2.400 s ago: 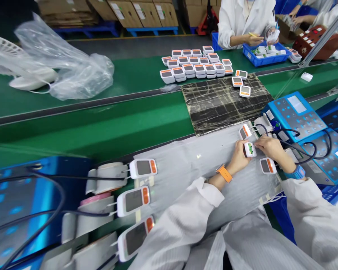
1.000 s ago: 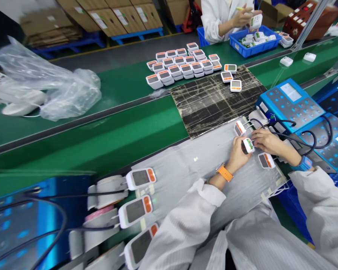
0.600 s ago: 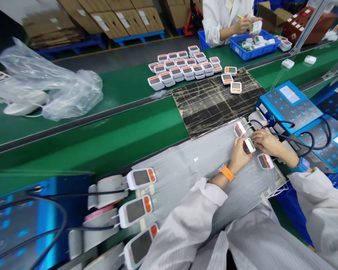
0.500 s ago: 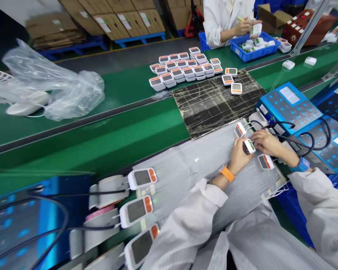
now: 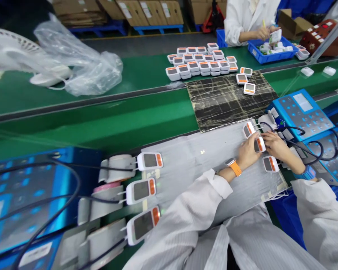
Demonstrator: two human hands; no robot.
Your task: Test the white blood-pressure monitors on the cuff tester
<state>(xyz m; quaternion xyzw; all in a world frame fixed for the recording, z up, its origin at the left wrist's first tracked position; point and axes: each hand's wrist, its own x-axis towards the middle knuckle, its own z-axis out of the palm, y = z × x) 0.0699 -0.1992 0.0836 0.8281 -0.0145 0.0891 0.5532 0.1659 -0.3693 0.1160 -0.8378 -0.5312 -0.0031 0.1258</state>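
Note:
My left hand (image 5: 248, 153) grips a small white monitor (image 5: 259, 144) with a grey screen and orange buttons, its screen side turned up. Close against the monitor's right edge is my right hand (image 5: 273, 144), fingers pinched together; what lies between them is hidden. Just above, a second white-and-orange monitor (image 5: 248, 129) is attached to a thin tube. Below my hands, a third monitor (image 5: 270, 164) lies on the grey sheet (image 5: 191, 176). Dark hoses (image 5: 294, 141) run from the blue tester (image 5: 305, 112) to the right.
Several monitors (image 5: 150, 160) on tubes line the left, beside white cuffs (image 5: 121, 167) and another blue tester (image 5: 30, 187). Beyond a black board (image 5: 228, 101) stand rows of monitors (image 5: 204, 66). A co-worker (image 5: 246, 22) handles a white piece over a blue bin (image 5: 266, 58).
The monitor in my left hand has turned from showing its green-marked side to showing its screen and orange buttons. My view has swung left, so the scene sits further right.

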